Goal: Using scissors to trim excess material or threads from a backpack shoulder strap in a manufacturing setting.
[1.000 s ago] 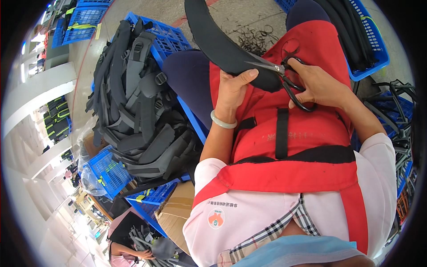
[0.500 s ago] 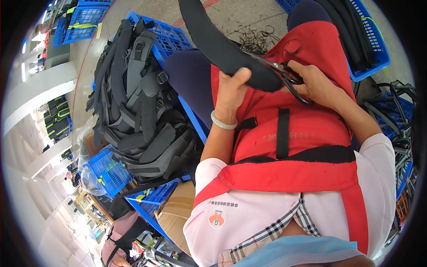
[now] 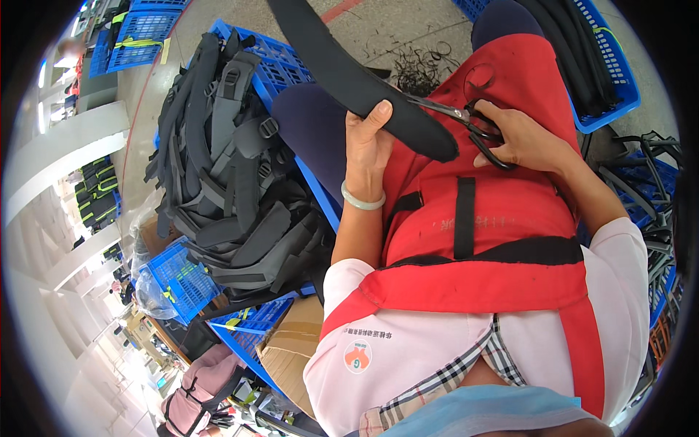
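Note:
My left hand (image 3: 368, 146) grips a long curved black padded strap (image 3: 342, 73) that rises from my lap toward the top of the view. A pale bangle sits on that wrist. My right hand (image 3: 520, 138) holds black-handled scissors (image 3: 466, 120), fingers through the loops. The blades point left and meet the strap's edge just right of my left thumb. Both hands rest over my red apron (image 3: 495, 218).
A pile of black and grey padded backpack parts (image 3: 233, 182) lies on blue plastic crates (image 3: 178, 280) to my left. Another blue crate (image 3: 611, 65) with black straps stands at the upper right. Black thread scraps (image 3: 419, 65) litter the concrete floor. A cardboard box (image 3: 291, 349) sits lower left.
The strap has been shifted further up and left through my left hand. The scissors have moved along its edge, blades now pointing left at the strap.

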`<state>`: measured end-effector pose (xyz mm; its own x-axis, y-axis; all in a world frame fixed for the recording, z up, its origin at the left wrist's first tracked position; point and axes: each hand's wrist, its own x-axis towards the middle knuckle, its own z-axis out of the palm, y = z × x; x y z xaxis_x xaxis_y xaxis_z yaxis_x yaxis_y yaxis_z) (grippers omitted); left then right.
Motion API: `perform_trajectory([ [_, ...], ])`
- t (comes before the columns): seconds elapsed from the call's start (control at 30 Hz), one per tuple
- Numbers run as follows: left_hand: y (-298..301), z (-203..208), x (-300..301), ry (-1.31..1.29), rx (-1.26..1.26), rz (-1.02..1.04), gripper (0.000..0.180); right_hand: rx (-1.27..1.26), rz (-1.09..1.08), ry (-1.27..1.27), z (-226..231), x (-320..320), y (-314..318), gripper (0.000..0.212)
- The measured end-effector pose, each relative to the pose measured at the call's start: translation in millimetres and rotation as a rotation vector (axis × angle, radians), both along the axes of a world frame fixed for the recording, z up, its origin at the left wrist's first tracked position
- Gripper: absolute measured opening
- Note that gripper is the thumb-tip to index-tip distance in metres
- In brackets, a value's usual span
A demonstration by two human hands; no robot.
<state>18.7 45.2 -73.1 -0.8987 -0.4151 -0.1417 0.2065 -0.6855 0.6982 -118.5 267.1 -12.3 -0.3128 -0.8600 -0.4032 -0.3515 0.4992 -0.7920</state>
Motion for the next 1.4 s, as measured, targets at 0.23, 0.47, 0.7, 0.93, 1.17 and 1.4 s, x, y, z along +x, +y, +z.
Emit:
perform_trajectory([
  [0.23,9,1,-1,-0.009,-0.052,-0.023,0.027,-0.070,-0.033,0.045,-12,9,-3,0.074],
  [0.47,11,-4,2,-0.007,-0.015,-0.053,0.024,-0.141,-0.003,0.134,-22,9,-10,0.061],
  [0.7,6,-13,2,-0.008,-0.036,-0.049,0.025,-0.166,-0.014,0.181,-42,15,-15,0.052],
  [0.93,10,-8,3,-0.009,-0.012,-0.017,0.025,-0.168,-0.016,0.153,-20,12,-13,0.064],
  [1.17,13,-3,1,-0.005,-0.018,-0.063,0.028,-0.161,-0.030,0.190,-26,16,-14,0.066],
  [1.4,11,-6,0,0.015,0.010,-0.085,0.029,-0.176,-0.070,0.052,-49,18,-20,0.031],
])
